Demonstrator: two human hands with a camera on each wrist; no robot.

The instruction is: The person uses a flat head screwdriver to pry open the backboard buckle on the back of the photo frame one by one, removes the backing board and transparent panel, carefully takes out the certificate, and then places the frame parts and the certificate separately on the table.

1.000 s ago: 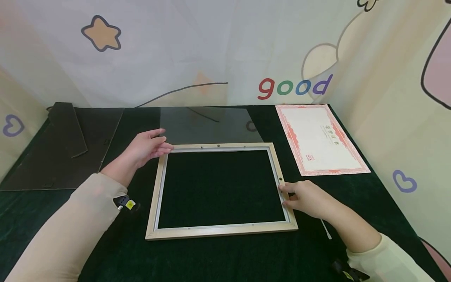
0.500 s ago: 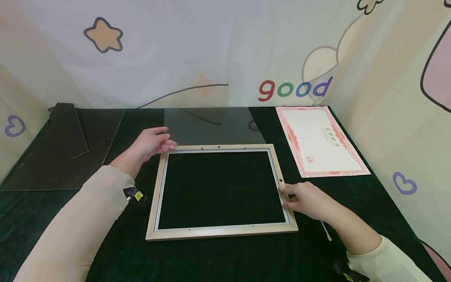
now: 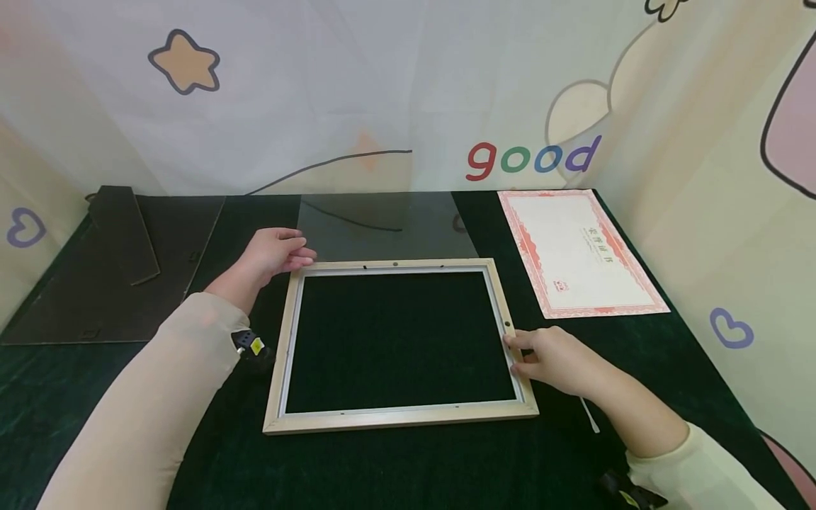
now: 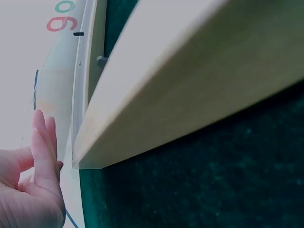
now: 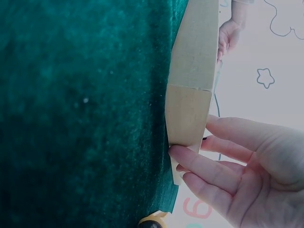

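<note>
A pale wooden picture frame [image 3: 401,418] with a silvery inner lip lies on the dark green cloth, bare cloth showing through its opening. Behind its far bar lies a clear, reflective sheet [image 3: 382,242]; the frame hides its near edge. My left hand [image 3: 277,253] is at the frame's far left corner, fingers loosely extended beside the sheet's left edge. In the left wrist view these fingers [image 4: 43,154] sit just off the frame's corner [image 4: 123,114]. My right hand [image 3: 553,360] grips the frame's right bar, thumb and fingers about the wood [image 5: 190,114].
On the left lies a black backing board [image 3: 76,283] with a folding stand leg [image 3: 124,237]. A red-bordered certificate [image 3: 580,248] lies at the back right. Behind the table hangs a printed curtain [image 3: 350,78].
The clear sheet has shifted slightly to the right, and my left hand has moved a little rightward along with it. The frame and my right hand have stayed put.
</note>
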